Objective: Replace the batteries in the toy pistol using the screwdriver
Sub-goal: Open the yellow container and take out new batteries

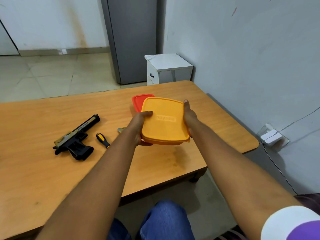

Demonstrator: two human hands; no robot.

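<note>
Both arms are extending forward from the bottom of the frame, forearms bare and converging toward an orange lidded container [164, 121] that is being held above the wooden table [43, 170]; the container is tilting so that its lid is facing the camera, near edge lower than far edge. The left hand [139, 126] is clamping the container's left side; its thumb is lying across the lid's left edge while the remaining fingers are wrapping underneath, mostly hidden. The right hand [189, 116] is clamping the right side; its thumb is pointing forward along the lid's right edge and the palm is pressing against the wall of the container; the other fingers are out of sight beneath it. Both wrists are sitting roughly in line with the forearms.

A red container [138, 101] is showing just behind the orange one, partly covered by it; whether the two are touching cannot be told.

The toy pistol [76, 138] is lying on its side on the table, well left of the hands, barrel pointing away and to the right, grip toward the camera. The screwdriver [103, 140], yellow and black in the handle, is lying just right of the pistol, apart from it. A small greyish part [121, 129] is lying on the table beside the left wrist, partly hidden by it.
</note>
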